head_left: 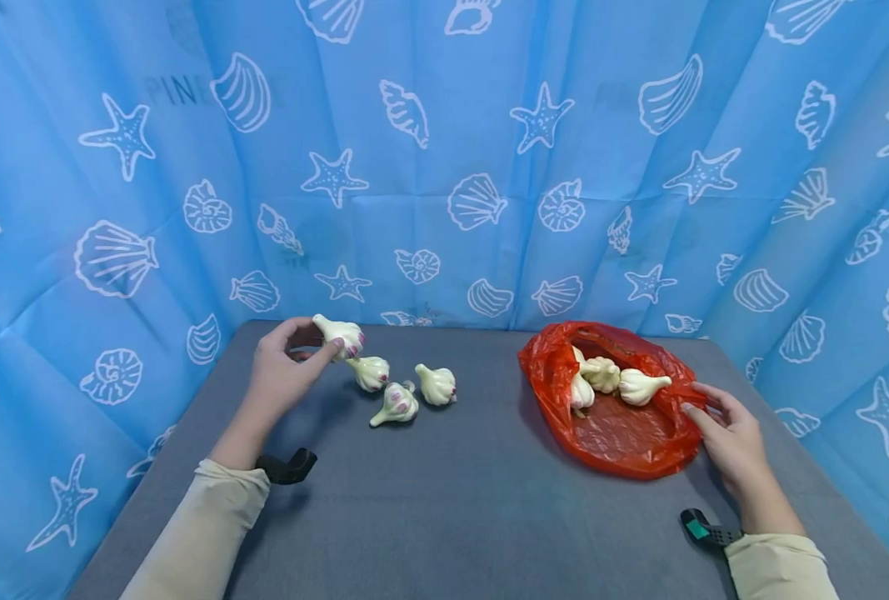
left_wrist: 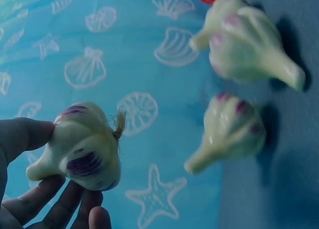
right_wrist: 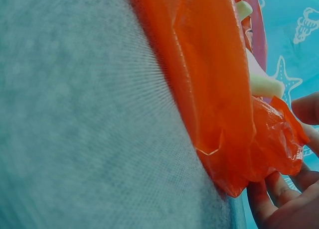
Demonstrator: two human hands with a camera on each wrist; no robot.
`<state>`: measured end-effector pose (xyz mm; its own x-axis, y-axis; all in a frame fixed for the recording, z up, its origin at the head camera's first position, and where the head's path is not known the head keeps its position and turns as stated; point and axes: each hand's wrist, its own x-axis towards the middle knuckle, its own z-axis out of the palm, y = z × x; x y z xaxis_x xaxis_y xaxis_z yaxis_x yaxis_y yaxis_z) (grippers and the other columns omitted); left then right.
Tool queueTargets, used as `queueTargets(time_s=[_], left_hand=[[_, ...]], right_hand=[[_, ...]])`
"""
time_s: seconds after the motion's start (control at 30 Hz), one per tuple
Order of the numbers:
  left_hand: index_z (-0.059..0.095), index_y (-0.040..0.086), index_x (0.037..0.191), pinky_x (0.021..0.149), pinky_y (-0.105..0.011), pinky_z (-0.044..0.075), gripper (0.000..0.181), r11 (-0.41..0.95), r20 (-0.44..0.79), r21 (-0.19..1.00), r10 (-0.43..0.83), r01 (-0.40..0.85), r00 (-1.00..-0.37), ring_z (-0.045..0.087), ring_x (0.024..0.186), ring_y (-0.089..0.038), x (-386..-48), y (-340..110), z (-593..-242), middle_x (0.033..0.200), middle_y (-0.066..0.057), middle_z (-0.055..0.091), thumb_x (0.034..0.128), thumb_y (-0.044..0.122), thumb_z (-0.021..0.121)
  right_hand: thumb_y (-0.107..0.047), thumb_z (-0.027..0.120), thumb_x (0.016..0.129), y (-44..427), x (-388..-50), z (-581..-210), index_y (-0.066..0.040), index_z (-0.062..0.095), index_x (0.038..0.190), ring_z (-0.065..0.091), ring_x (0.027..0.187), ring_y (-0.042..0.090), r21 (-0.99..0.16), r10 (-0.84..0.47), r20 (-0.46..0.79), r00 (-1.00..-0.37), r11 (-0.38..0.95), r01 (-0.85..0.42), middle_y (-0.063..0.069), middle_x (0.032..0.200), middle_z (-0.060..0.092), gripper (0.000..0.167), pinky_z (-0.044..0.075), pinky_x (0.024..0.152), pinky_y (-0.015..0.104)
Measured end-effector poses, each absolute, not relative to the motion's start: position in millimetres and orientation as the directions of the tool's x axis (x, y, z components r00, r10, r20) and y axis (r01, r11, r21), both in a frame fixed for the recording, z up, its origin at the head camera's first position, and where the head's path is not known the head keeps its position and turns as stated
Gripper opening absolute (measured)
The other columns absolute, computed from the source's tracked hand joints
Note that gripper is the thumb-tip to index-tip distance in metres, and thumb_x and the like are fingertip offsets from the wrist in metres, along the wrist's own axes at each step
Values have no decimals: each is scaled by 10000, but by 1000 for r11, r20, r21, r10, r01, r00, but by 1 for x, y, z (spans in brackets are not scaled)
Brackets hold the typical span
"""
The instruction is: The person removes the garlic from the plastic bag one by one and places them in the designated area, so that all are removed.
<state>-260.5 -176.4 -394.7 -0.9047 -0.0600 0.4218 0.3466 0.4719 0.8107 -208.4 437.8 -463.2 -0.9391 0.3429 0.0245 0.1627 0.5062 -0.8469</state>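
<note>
My left hand (head_left: 285,367) holds a garlic bulb (head_left: 342,335) up off the table, thumb on one side and fingers beneath. The left wrist view shows this bulb (left_wrist: 84,149) with purple streaks and a rooty tuft. Close by on the table lie three more garlic bulbs, the nearest bulb (head_left: 372,373) just below the held one, another (head_left: 397,404) in front and a third (head_left: 437,385) to the right. At the right, a red plastic bag (head_left: 624,462) lies open with several garlic bulbs (head_left: 641,387) inside. My right hand (head_left: 732,433) pinches its right edge.
A grey cloth-covered table (head_left: 444,517) lies beneath everything. Behind and at both sides hangs a blue curtain (head_left: 444,150) with white shells and starfish. Dark straps, the left strap (head_left: 288,467) and the right strap (head_left: 706,529), sit at my wrists.
</note>
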Motion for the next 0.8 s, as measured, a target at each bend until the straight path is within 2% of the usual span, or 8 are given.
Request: queueTargets(time_s=[0.13, 0.23, 0.4, 0.63, 0.8], left_hand=[[693, 41, 1276, 804, -94, 508, 429, 496, 393, 813, -80, 305, -916, 701, 1132, -319, -267, -188, -400, 1207, -173, 723, 980, 340, 777], [690, 40, 1278, 808, -114, 506, 449, 514, 358, 817, -96, 262, -929, 696, 1139, -326, -270, -195, -405, 1222, -177, 713, 979, 364, 773], [672, 29, 1308, 831, -219, 548, 486, 542, 276, 821, -105, 178, -955, 695, 1148, -353, -274, -204, -413, 1259, -195, 696, 980, 375, 768], [640, -6, 1331, 917, -435, 595, 513, 558, 174, 826, -124, 76, -977, 677, 1172, -379, -277, -211, -427, 1288, -229, 675, 992, 365, 741], [635, -36, 1311, 974, -494, 593, 514, 576, 131, 817, -130, 33, -983, 684, 1185, -399, -282, -213, -434, 1276, -254, 677, 982, 343, 747]], right_hand=[[-409, 551, 1098, 437, -209, -464, -43, 386, 1619, 435, 1029, -70, -843, 347, 27, -937, 512, 165, 293, 1624, 357, 659, 544, 722, 80], [-391, 551, 1101, 437, -210, -465, -27, 379, 1618, 445, 1001, -92, -842, 338, 33, -941, 517, 156, 292, 1609, 371, 655, 556, 723, 94], [-385, 548, 1104, 437, -210, -467, -17, 373, 1616, 453, 958, -123, -837, 326, 33, -945, 525, 152, 284, 1590, 385, 655, 574, 721, 120], [-390, 555, 1100, 436, -210, -466, -22, 378, 1616, 445, 1017, -74, -836, 326, 30, -945, 526, 155, 295, 1612, 367, 658, 563, 725, 103], [-403, 557, 1097, 435, -210, -465, -28, 390, 1612, 461, 1052, -34, -835, 325, 37, -945, 529, 149, 298, 1597, 373, 658, 567, 729, 108]])
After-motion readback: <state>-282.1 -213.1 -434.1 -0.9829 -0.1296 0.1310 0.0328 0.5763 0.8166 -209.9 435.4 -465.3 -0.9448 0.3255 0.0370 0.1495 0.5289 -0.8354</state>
